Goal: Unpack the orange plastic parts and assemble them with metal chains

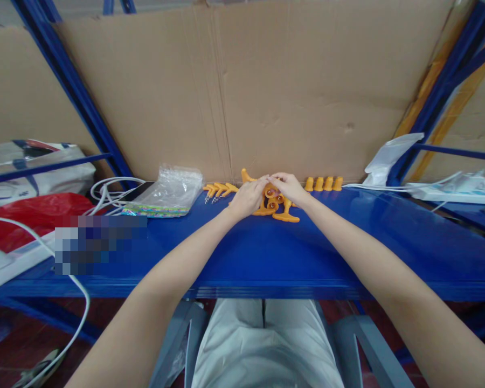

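Observation:
My left hand [248,196] and my right hand [289,186] come together over a cluster of orange corkscrew parts [273,206] at the back of the blue shelf. Their fingers are closed and the fingertips meet; what they grip is hidden. Just behind my left hand an orange handle [246,175] sticks up. An orange T-shaped handle piece [286,217] lies in front of the cluster. Left of my left hand, several orange corkscrews [222,190] lie in a row, metal spirals toward me. Right of my right hand stands a row of orange cup-shaped pieces [324,184].
Clear plastic bags [167,191] lie in a stack on the left, near white cables [103,194] and a red bag [40,213]. Cardboard [286,91] closes off the back between blue posts [78,102]. A white plastic bag [390,159] stands at the right.

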Motion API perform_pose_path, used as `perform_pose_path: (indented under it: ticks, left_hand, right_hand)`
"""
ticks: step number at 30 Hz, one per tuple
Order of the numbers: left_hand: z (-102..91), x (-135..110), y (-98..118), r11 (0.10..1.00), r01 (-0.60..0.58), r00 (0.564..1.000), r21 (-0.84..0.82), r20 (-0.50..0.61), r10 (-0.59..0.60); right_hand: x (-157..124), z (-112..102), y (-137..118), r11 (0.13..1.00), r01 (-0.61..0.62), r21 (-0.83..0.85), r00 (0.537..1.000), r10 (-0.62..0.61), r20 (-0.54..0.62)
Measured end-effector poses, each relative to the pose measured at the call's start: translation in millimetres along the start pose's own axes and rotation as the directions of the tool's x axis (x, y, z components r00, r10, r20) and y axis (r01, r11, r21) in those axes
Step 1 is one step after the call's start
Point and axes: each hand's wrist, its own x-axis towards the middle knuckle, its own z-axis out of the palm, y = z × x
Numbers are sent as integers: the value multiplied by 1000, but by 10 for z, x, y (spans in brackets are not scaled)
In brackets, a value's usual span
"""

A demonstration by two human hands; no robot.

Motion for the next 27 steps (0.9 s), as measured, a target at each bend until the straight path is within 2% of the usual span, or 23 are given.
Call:
perform_pose_path:
  ticks: [4, 7, 10, 15, 21, 27]
  left_hand:
    - [-55, -3, -91, 986, 96, 995, 136, 7, -98]
    - [-71, -32, -158, 982, 86, 995, 169, 37, -94]
    - [-55, -63, -185, 982, 50, 995, 180, 81, -66]
    - [-42, -73, -154, 983, 23, 991, 182, 128, -47]
    - [-77, -58, -125, 977, -4, 987, 215, 159, -30]
    - [-102, -52, -107, 973, -9, 985, 232, 170, -32]
  right_hand:
    - [-6, -19, 31, 999, -17, -52, 1000, 16, -8]
    - [-52, -27, 1, 993, -18, -114, 998, 24, 50]
    - [-102, -49, -46, 969, 60, -239, 993, -33, 115]
    - [-137, -101, -125, 879, 162, -449, 984, -112, 136]
    - [-145, -141, -179, 800, 267, -537, 957, -157, 242]
    - [-124, -158, -142, 626, 405, -666, 912, -231, 338]
